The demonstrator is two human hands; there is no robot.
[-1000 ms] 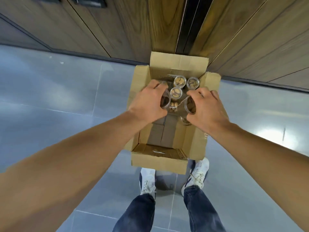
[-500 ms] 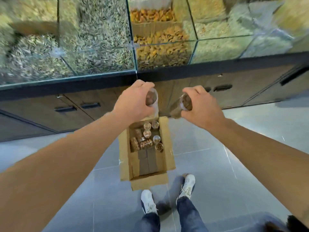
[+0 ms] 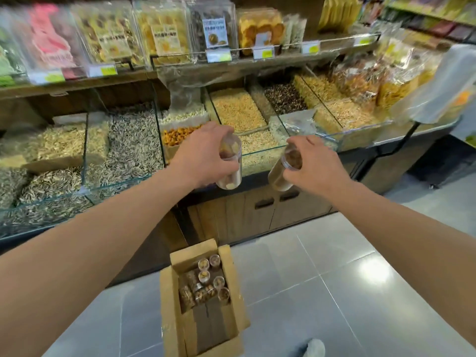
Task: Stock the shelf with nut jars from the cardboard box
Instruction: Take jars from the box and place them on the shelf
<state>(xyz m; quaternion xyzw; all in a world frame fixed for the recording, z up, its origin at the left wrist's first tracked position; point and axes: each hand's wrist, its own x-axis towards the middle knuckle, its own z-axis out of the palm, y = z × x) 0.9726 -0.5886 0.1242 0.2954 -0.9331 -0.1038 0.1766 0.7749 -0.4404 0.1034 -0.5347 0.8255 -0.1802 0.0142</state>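
Observation:
My left hand grips a clear jar of pale nuts, held upright in front of the glass bins. My right hand grips a second clear jar of brown nuts, tilted with its top toward me. Both jars hang in the air over the counter's front edge. Down on the floor stands the open cardboard box, with several more nut jars packed in its far half. The wooden shelf above the bins carries packaged snacks and price tags.
Glass bulk bins of seeds and nuts fill the counter between me and the shelf. Wooden cabinet doors sit under the counter. Bagged snacks pile at the right. Grey tiled floor spreads around the box; my shoe shows below.
Both hands rose out of the box, each with a jar, from floor height to counter height. The view swung up from the box to the bins and shelf.

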